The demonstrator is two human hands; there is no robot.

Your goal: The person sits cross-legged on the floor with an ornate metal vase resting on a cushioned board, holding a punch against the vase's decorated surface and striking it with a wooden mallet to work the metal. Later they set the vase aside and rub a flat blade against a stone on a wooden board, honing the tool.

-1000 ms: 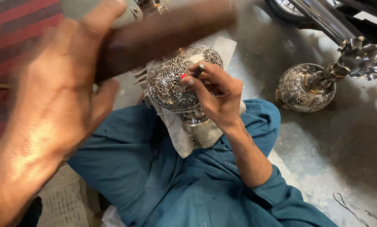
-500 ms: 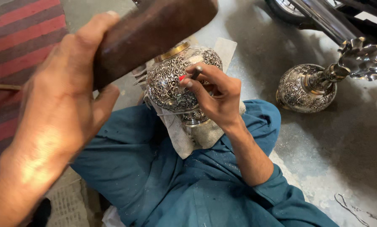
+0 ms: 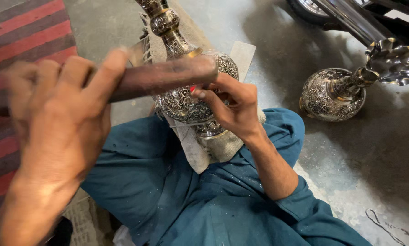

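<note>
My left hand (image 3: 61,120), blurred and close to the camera, is wrapped around the near end of a dark wooden mallet (image 3: 163,77), whose far end lies across the body of an engraved silver vase (image 3: 186,98). The vase rests tilted on a pale cloth (image 3: 195,152) spread over my lap, its ornate neck pointing away from me toward the top of the view. My right hand (image 3: 234,107) presses against the vase's right flank, fingers pinched together around a small chisel-like tool with a red tip (image 3: 193,89) set against the chased surface; the tool itself is mostly hidden. Both legs are clad in teal trousers (image 3: 204,200) dusted with pale specks. To the right, well apart on the grey concrete floor (image 3: 305,155), lies a 2nd engraved silver vessel (image 3: 332,93) with a scalloped, flower-shaped mouth (image 3: 393,59). A red-and-grey striped mat (image 3: 22,41) occupies the left edge of the view.
</note>
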